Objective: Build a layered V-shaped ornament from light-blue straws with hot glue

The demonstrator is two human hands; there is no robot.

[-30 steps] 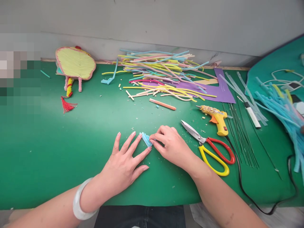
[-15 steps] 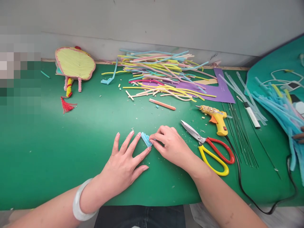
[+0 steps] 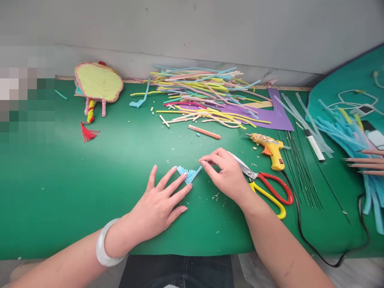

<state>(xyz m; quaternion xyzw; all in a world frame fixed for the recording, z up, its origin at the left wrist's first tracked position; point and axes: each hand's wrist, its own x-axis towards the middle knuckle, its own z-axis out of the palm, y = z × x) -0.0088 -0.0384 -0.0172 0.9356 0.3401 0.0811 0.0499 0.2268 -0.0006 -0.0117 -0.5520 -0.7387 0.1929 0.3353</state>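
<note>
A small fan-shaped blue piece, made of short strips side by side, lies on the green table. My left hand is spread flat, with its fingertips resting on the left and lower parts of the piece. Thumb and index finger of my right hand are pinched together at the upper right tip of the blue piece. Scissors with red and yellow handles lie just right of my right hand, which partly covers them.
Coloured fuzzy strips are heaped at the back. An orange pen, a yellow glue gun and thin wires lie nearer. Another person's hand touches blue strips at right. A yellow-green fan-like craft lies back left.
My right hand has moved up and to the right, and a blue strip now shows stretched out to its fingertips. The other person's hand has come further into view at the right.
</note>
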